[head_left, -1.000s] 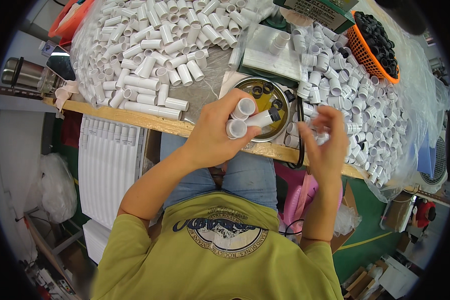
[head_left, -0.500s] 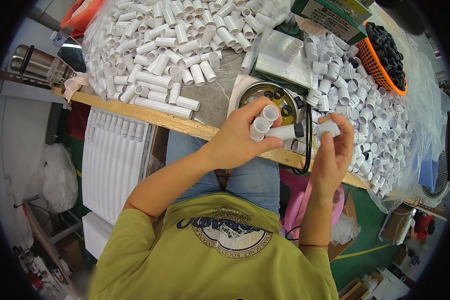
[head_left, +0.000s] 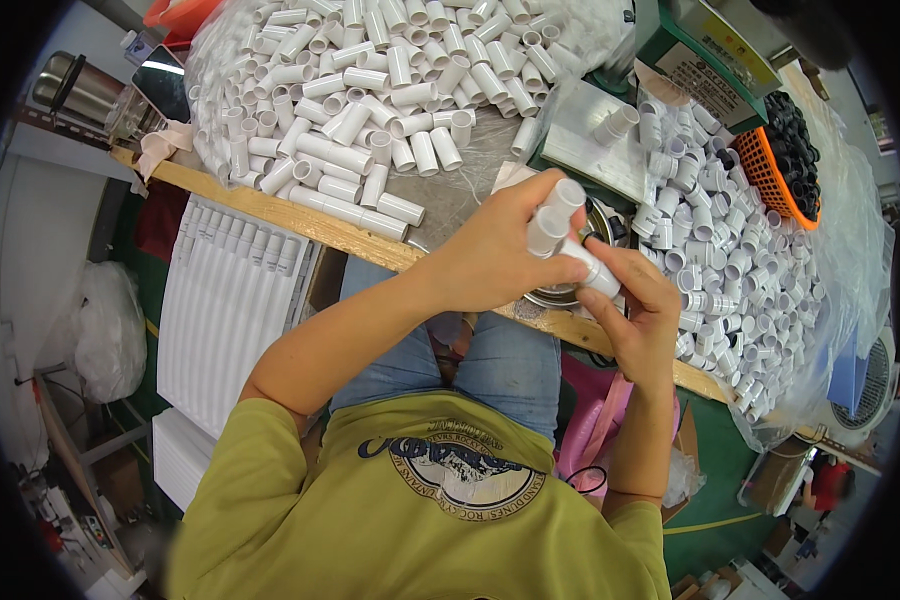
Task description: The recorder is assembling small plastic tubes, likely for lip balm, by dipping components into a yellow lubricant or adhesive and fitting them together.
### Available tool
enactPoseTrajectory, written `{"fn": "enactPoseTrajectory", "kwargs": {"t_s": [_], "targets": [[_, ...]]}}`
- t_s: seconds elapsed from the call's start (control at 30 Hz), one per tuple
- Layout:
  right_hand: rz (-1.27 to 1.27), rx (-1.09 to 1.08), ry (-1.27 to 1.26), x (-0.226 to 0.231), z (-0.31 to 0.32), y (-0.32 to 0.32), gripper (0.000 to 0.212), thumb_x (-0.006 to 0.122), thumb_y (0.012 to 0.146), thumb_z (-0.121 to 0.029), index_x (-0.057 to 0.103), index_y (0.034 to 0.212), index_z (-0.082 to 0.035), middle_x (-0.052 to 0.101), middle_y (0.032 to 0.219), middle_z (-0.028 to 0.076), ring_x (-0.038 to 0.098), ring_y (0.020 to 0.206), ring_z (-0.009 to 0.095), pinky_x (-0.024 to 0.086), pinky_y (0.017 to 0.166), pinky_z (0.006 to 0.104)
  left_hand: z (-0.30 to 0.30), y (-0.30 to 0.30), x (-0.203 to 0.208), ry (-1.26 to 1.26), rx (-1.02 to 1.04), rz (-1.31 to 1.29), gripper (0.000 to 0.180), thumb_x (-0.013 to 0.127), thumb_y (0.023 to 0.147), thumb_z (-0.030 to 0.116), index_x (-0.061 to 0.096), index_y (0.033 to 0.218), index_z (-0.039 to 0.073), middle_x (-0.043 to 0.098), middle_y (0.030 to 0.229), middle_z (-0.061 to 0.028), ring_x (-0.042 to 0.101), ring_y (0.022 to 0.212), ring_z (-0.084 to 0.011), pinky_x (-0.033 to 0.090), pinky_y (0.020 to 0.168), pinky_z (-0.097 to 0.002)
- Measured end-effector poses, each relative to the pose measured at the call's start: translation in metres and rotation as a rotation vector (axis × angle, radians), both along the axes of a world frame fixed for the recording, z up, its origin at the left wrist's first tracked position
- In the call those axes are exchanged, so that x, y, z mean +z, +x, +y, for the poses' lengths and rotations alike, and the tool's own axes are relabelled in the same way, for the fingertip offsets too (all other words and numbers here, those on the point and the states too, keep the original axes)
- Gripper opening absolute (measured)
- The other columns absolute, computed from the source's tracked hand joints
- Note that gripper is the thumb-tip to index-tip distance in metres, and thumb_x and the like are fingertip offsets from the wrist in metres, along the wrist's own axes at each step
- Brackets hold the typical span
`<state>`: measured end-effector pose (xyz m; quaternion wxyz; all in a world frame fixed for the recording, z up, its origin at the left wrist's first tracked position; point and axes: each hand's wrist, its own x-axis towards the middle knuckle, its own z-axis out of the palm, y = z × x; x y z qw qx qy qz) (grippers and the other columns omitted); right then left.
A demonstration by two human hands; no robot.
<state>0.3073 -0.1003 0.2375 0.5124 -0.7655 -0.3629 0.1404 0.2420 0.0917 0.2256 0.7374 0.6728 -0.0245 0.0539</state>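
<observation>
My left hand [head_left: 480, 255] is closed around white plastic tubes; two of these tubes [head_left: 547, 232] stick up with open round ends between thumb and fingers. Under its thumb a third tube points to the right. My right hand [head_left: 640, 310] pinches a short white cap [head_left: 600, 278] at that tube's end, thumb below and fingers above. The black piece at the tube's end is hidden by the cap and fingers. Just behind both hands is a round metal bowl [head_left: 550, 298], mostly covered by them.
Loose white tubes [head_left: 370, 85] cover the table's left part. White caps [head_left: 715, 240] are heaped on the right, beside an orange basket [head_left: 765, 178] of black parts. A metal block [head_left: 585, 140] and green box [head_left: 705, 65] stand behind. Long white tubes fill a tray [head_left: 235, 310] at lower left.
My right hand has moved left with the white cap, from apart to against the tube's black end. My left hand has shifted slightly right. The whole view has shifted a little.
</observation>
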Motion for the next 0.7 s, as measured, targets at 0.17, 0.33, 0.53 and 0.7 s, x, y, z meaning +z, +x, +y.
{"fn": "enactPoseTrajectory", "kwargs": {"t_s": [0.17, 0.33, 0.53, 0.7], "targets": [[-0.624, -0.193, -0.16, 0.012, 0.022, 0.045, 0.029, 0.075, 0.07, -0.008, 0.064, 0.095, 0.0, 0.063, 0.087, 0.013, 0.058, 0.077, 0.024, 0.046, 0.07, 0.0317, 0.009, 0.046, 0.013, 0.065, 0.105, -0.095, 0.032, 0.072, 0.075, 0.009, 0.052, 0.1, 0.005, 0.061, 0.094, -0.0036, 0.06, 0.087, -0.0111, 0.047, 0.076, -0.0266], [-0.518, -0.342, -0.351, -0.001, 0.055, 0.11, 0.03, 0.075, 0.072, -0.02, 0.064, 0.09, 0.002, 0.062, 0.076, 0.014, 0.058, 0.065, 0.026, 0.047, 0.062, 0.0352, 0.022, 0.135, -0.025, 0.533, 0.418, -0.145, 0.046, 0.07, 0.07, 0.012, 0.049, 0.108, 0.001, 0.063, 0.102, -0.0155, 0.063, 0.093, -0.03, 0.048, 0.083, -0.0355], [-0.444, -0.281, -0.306, -0.005, 0.058, 0.112, 0.034, 0.073, 0.074, -0.022, 0.065, 0.095, 0.004, 0.062, 0.069, 0.01, 0.057, 0.059, 0.019, 0.047, 0.059, 0.0324, 0.039, 0.113, -0.012, 0.538, 0.459, -0.166, 0.045, 0.07, 0.072, 0.012, 0.05, 0.111, -0.001, 0.063, 0.099, -0.0162, 0.063, 0.094, -0.0289, 0.05, 0.079, -0.0375], [0.235, -0.071, -0.012, 0.017, 0.021, 0.054, 0.037, 0.066, 0.085, -0.018, 0.057, 0.113, 0.004, 0.059, 0.078, 0.001, 0.051, 0.066, 0.007, 0.041, 0.06, 0.022, 0.038, 0.033, 0.004, -0.598, -0.264, 0.237, 0.03, 0.067, 0.082, 0.008, 0.055, 0.108, 0.003, 0.063, 0.095, -0.01, 0.066, 0.084, -0.0185, 0.055, 0.066, -0.0273]]}}
